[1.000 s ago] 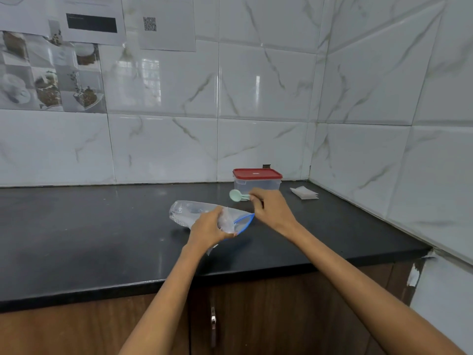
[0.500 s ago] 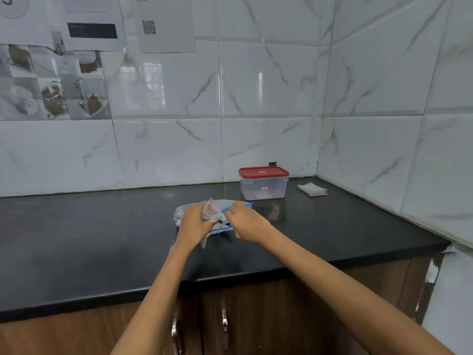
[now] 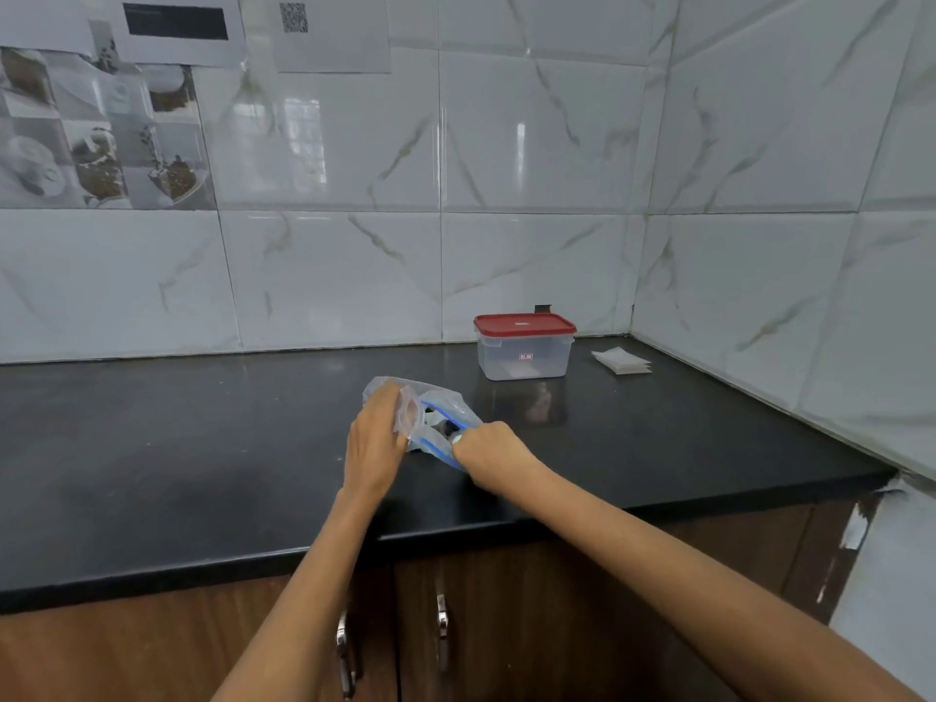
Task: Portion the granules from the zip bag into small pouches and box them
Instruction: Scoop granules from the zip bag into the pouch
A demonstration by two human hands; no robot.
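The zip bag (image 3: 430, 418) lies on the black surface (image 3: 152, 448), a little way in from its front edge and roughly at its middle, with both bare hands on it. The left hand (image 3: 375, 448) has its grip closed on the bag's clear plastic at the left side, bunching it upward. The right hand (image 3: 491, 456) is closed at the bag's mouth, where the blue zip strip (image 3: 445, 415) curves open — a small pale-green tip shows just at its fingers (image 3: 468, 443), though whether the hand is pinching that, the strip, or both is too small to tell. Something dark shows inside the open mouth; the contents are not clear.

Further back and to the right stands a clear plastic box (image 3: 524, 354) with a red lid (image 3: 524, 324) pressed on, well apart from the bag and close to the tiled wall. To its right, near the corner, a small stack of white pouches (image 3: 620, 359) lies flat on the surface — apart from the box. Below the surface edge are wooden cabinet doors with two metal handles (image 3: 442, 618).
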